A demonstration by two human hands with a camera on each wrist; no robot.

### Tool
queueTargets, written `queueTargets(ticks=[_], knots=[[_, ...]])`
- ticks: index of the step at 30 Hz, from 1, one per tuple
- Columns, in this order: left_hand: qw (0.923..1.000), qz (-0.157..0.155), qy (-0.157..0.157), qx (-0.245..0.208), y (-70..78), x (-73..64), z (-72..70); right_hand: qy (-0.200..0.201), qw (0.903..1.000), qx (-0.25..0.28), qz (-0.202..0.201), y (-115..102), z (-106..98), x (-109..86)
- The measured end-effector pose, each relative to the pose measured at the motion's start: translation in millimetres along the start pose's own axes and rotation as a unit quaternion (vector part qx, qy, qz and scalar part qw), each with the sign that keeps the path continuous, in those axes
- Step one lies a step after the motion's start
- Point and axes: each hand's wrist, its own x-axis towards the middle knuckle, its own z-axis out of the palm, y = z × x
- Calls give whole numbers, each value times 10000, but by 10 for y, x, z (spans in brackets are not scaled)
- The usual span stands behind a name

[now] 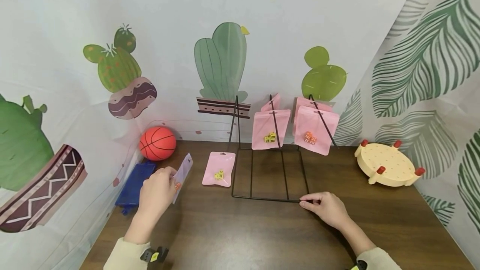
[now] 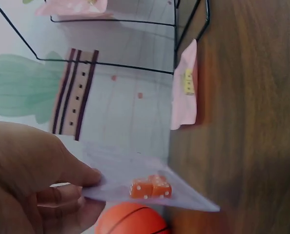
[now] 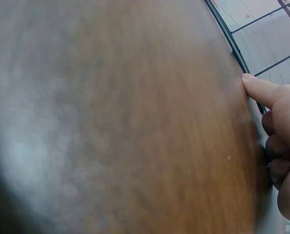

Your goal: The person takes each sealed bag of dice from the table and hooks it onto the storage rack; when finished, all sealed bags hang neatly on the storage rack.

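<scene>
My left hand (image 1: 157, 193) pinches a translucent purple zip pouch (image 1: 183, 172) by its edge, held tilted left of the rack. Orange dice (image 2: 151, 187) show through it in the left wrist view. With thumb and index finger, my right hand (image 1: 328, 208) holds the front right corner of a black wire rack (image 1: 270, 198). Pink pouches hang from the rack's upper arms: one with yellow dice (image 1: 261, 121) in the middle, one with orange dice (image 1: 322, 124) at right, others behind them. Another pink pouch (image 1: 213, 161) with yellow dice lies beside the rack's left side.
A small red basketball (image 1: 157, 143) sits at the back left, behind a blue plastic piece (image 1: 135, 184) near my left hand. At right stands a cream round piece with red-tipped legs (image 1: 386, 163). A patterned cloth (image 1: 277, 20) backs the wooden table (image 1: 240, 232).
</scene>
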Motion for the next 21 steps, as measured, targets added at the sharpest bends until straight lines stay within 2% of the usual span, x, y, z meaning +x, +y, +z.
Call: queueTargets(ticks=[5,10,16,19,21], knots=[[9996,186,106,161,117,-92,-152,-21,10000,15,16,-2,-6,0],[9971,715,262,-21,237,-138,-209,-41,10000,25,68,-7,-11,-2],[9903,1082,212,-846,455,-132,-91,-30,10000,29,53,-13,-13,-5],[9807,1239,143,-1507,602,-126,10,-18,10000,21,42,-11,-10,-8],[9703,1340,129,-2011,708,-118,75,-2,10000,17,18,-11,-7,-6]])
